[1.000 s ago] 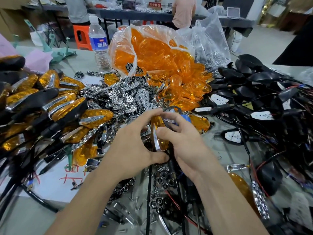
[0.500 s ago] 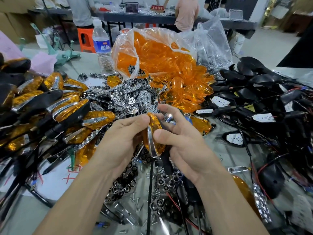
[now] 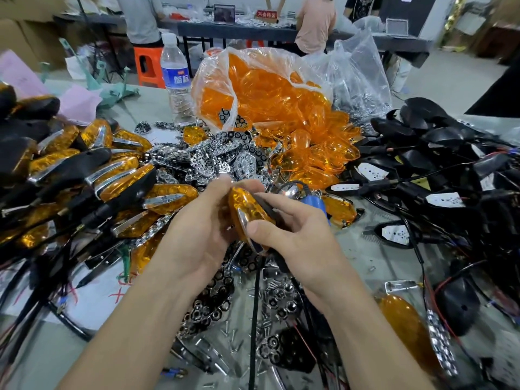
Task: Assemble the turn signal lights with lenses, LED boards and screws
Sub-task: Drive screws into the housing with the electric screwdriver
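Observation:
Both hands hold one turn signal light [image 3: 247, 212] above the middle of the table: an orange lens with a chrome strip on a black housing, its black cable hanging down. My left hand [image 3: 197, 235] cups its left side, fingertips on the upper end. My right hand [image 3: 292, 235] grips the housing from the right, thumb on the lower lens edge. Loose orange lenses [image 3: 281, 108] spill from a clear bag behind. Chrome reflector plates [image 3: 213, 159] lie in a heap. Small screws [image 3: 267, 325] are scattered below the hands.
Finished orange-and-black lights [image 3: 92, 178] are stacked at the left. Black housings with wires and white LED boards [image 3: 450, 170] pile up at the right. A water bottle [image 3: 176, 77] stands at the back. People work at a far table [image 3: 281, 29].
The light has risen a little and turned, so more of the orange lens faces me. My left fingers have moved up to its top end; my right thumb has slid to the lower edge.

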### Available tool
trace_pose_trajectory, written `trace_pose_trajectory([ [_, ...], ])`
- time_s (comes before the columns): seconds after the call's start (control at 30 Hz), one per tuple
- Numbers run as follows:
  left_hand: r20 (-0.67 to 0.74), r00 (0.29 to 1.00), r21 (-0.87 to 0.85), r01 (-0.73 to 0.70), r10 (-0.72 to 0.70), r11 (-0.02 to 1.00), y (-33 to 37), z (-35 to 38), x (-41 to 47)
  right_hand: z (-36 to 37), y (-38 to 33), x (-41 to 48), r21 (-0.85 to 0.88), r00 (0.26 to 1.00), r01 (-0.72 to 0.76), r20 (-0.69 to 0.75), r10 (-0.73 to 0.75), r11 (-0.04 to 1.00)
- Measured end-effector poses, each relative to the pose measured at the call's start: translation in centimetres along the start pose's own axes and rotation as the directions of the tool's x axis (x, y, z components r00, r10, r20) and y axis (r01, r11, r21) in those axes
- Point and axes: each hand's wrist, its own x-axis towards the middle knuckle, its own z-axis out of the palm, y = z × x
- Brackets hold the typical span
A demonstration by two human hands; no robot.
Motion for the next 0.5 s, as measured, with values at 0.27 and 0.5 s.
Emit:
trace_pose_trajectory([
  [0.27,0.029,0.998,-0.146,-0.058,0.063,0.988,-1.6,0.3,1.3,0.9,0.5,0.2,-0.064,0.993,0.08,-0.08,-0.085,0.995],
  [0.5,0.057,0.993,-0.051,-0.103,0.106,0.993,-1.8,1.1,1.2,1.0,0.6,0.1,-0.109,0.989,0.105,-0.09,-0.115,0.988],
])
